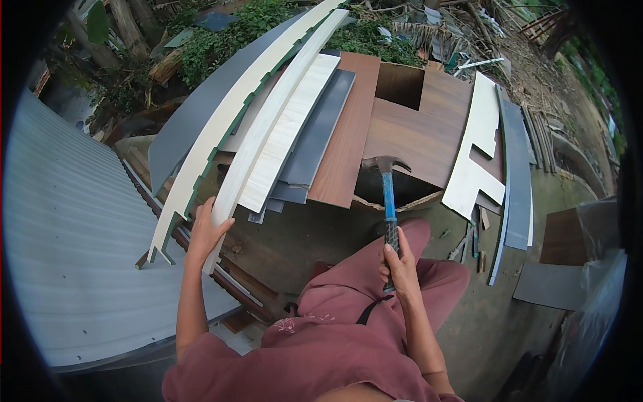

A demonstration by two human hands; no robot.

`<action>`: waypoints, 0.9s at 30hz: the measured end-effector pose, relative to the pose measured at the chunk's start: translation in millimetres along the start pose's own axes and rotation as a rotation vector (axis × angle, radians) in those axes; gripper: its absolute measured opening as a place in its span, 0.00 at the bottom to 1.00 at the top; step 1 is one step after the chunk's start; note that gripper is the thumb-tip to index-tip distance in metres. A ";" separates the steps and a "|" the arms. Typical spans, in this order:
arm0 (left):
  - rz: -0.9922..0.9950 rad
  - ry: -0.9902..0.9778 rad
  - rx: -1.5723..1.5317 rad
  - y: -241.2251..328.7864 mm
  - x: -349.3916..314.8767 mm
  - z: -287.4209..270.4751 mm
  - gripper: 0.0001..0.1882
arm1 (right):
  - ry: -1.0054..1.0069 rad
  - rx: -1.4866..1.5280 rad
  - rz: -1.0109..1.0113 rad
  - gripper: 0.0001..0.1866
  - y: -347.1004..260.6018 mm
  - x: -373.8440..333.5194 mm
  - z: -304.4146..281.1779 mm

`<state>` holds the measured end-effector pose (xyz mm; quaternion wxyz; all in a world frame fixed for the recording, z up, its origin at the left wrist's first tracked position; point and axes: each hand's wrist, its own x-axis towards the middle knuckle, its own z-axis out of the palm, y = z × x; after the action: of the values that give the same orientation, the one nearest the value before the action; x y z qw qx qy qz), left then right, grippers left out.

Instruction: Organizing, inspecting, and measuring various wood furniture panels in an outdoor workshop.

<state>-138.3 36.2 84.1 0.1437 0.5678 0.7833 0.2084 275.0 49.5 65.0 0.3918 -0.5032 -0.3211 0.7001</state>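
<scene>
My right hand (400,266) is wrapped round the black grip of a claw hammer (388,187) with a blue shaft. The hammer points away from me, its rusty steel head over the near edge of a brown wood-grain panel (418,144). At the left, my left hand (209,231) grips the near end of a long pale plank (258,137), thumb on the right side and fingers on the left. Close beside that plank lie a shorter whitish wood-grain board (284,137) and a long cream strip with a notched dark green edge (218,120).
Grey boards (320,134) and a reddish-brown board (348,127) lie beneath the planks. White notched panels (477,171) and a blue-grey board (514,177) lean at the right. A corrugated metal sheet (87,228) fills the left. Debris and plants (228,47) lie beyond.
</scene>
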 end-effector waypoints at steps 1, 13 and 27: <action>0.065 0.095 0.071 8.1 2.5 0.3 0.33 | 0.039 0.024 0.011 0.36 2.0 -4.9 -10.8; 0.424 -0.216 -0.477 236.3 37.8 114.4 0.19 | 0.248 0.233 0.049 0.13 68.9 -91.5 -104.1; -0.109 -0.986 -0.835 385.1 57.8 317.4 0.24 | 0.465 0.598 -0.151 0.13 107.8 -103.6 -135.4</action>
<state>309.6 246.2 -3.3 0.7056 0.4525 0.5061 0.2027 399.5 -85.8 -18.0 0.6341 -0.4870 -0.0414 0.5992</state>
